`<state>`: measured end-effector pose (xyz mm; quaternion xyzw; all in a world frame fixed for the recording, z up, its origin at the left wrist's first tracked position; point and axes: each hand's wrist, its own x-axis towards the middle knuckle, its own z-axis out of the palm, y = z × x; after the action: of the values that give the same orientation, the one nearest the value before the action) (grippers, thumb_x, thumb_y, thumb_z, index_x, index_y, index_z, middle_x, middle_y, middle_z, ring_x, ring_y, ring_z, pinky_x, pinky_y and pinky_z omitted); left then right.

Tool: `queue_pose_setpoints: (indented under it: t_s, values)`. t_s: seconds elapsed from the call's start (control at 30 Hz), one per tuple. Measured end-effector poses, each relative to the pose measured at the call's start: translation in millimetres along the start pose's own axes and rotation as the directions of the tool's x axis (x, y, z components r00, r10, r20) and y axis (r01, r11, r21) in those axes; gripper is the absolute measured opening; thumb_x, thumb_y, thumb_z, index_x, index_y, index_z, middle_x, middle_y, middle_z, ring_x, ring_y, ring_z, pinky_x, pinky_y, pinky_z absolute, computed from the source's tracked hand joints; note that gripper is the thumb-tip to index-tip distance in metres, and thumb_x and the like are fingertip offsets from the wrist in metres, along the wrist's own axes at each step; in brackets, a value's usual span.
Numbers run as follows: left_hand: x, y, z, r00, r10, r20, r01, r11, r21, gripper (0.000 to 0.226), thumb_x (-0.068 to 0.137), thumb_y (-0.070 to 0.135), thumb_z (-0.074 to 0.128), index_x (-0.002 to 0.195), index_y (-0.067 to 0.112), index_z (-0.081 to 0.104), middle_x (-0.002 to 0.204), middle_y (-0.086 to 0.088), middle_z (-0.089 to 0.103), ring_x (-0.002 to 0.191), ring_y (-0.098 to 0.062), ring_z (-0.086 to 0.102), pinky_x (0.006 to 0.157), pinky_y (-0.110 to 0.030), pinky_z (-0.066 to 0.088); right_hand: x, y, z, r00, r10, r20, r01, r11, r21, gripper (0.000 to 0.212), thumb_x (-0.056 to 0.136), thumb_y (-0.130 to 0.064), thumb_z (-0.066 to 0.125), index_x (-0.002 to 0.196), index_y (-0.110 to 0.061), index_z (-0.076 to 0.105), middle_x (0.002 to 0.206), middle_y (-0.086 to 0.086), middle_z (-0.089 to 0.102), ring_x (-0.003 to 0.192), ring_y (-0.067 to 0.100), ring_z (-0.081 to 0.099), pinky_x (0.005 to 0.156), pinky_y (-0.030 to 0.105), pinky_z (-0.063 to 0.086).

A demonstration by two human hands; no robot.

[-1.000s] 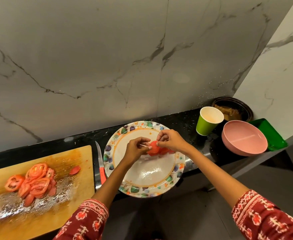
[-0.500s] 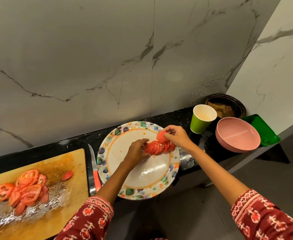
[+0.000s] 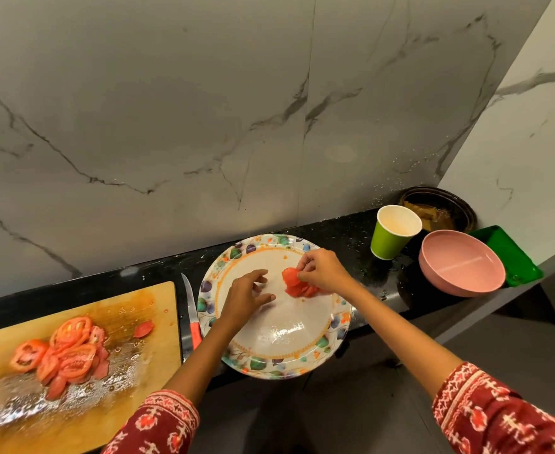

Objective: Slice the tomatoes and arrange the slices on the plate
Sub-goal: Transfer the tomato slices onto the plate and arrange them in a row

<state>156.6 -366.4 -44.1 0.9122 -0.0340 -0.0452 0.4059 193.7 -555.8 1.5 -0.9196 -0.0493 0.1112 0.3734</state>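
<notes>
Text check | we are finding no readable words, labels, brands, numbers or signs anywhere | we are seeing only leaf motifs on the plate (image 3: pixel 233 253) rim | nothing legible

A cutting board (image 3: pixel 112 326) lies at the left end of the counter (image 3: pixel 345 235), with a heap of tomato slices (image 3: pixel 63 350) on its left part. A knife (image 3: pixel 192 314) lies between the board and the plate (image 3: pixel 279 339), which sits at the counter's middle. A few slices (image 3: pixel 294 283) rest on the plate's far right part. Right of the plate stands a cup (image 3: pixel 391 234); right of that a bowl (image 3: pixel 461 262), with a tray (image 3: pixel 512 253) beside it and a dark dish (image 3: pixel 446 208) behind, against the wall (image 3: pixel 204 109).
</notes>
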Motion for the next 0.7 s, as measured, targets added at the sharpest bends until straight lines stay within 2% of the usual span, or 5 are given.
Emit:
queue_pose_setpoints:
  t_s: [0.07, 0.17, 0.5, 0.6, 0.7]
  values:
    - [-2, -2, -2, 1.000, 0.002, -0.003, -0.002, 1.000, -0.015, 0.055, 0.076, 0.019, 0.075, 0.126, 0.011, 0.053, 0.110, -0.009, 0.065, 0.087, -0.013, 0.059, 0.078, -0.022, 0.049, 2, -6, 11, 1.000, -0.005, 0.023, 0.007, 0.998, -0.058, 0.007, 0.082, -0.007, 0.065, 0.087, -0.006, 0.069, 0.087, 0.012, 0.071, 0.078, 0.018, 0.066, 0.069, 0.025, 0.053]
    - [-1, -1, 0, 1.000, -0.002, 0.001, 0.002, 1.000, -0.019, 0.054, 0.076, 0.020, 0.075, 0.125, 0.011, 0.054, 0.109, -0.008, 0.065, 0.087, -0.013, 0.060, 0.078, -0.023, 0.050, 6, -10, 21, 1.000, 0.009, 0.021, -0.006, 0.991, -0.131, 0.009, 0.083, -0.011, 0.065, 0.088, -0.007, 0.071, 0.092, 0.009, 0.071, 0.086, 0.019, 0.065, 0.074, 0.028, 0.053]
    - [0, 15, 23, 1.000, -0.002, -0.024, 0.002, 1.000, 0.003, 0.052, 0.079, 0.020, 0.073, 0.126, 0.010, 0.054, 0.114, -0.009, 0.063, 0.086, -0.009, 0.055, 0.081, -0.017, 0.046, 4, -4, 16, 1.000, -0.027, -0.013, 0.024, 0.984, -0.176, 0.019, 0.087, -0.014, 0.058, 0.098, -0.009, 0.072, 0.100, 0.008, 0.071, 0.091, 0.019, 0.065, 0.077, 0.029, 0.053]
    - [2, 17, 26, 0.999, -0.010, -0.031, 0.010, 1.000, 0.000, 0.049, 0.080, 0.017, 0.071, 0.125, 0.009, 0.054, 0.115, -0.011, 0.063, 0.084, -0.009, 0.054, 0.081, -0.017, 0.045, 1, 5, 1, 0.994, -0.022, -0.111, 0.006, 0.990, -0.144, 0.021, 0.085, -0.011, 0.054, 0.095, -0.014, 0.072, 0.095, 0.006, 0.072, 0.087, 0.021, 0.066, 0.076, 0.033, 0.053]
    - [4, 18, 27, 1.000, -0.005, -0.022, 0.005, 1.000, 0.005, 0.050, 0.079, 0.017, 0.072, 0.126, 0.008, 0.054, 0.115, -0.011, 0.063, 0.085, -0.009, 0.055, 0.080, -0.017, 0.046, -4, 21, -12, 0.962, -0.018, -0.273, 0.015, 1.000, -0.014, 0.018, 0.085, -0.008, 0.054, 0.093, -0.011, 0.070, 0.089, 0.007, 0.072, 0.081, 0.022, 0.067, 0.074, 0.038, 0.055]
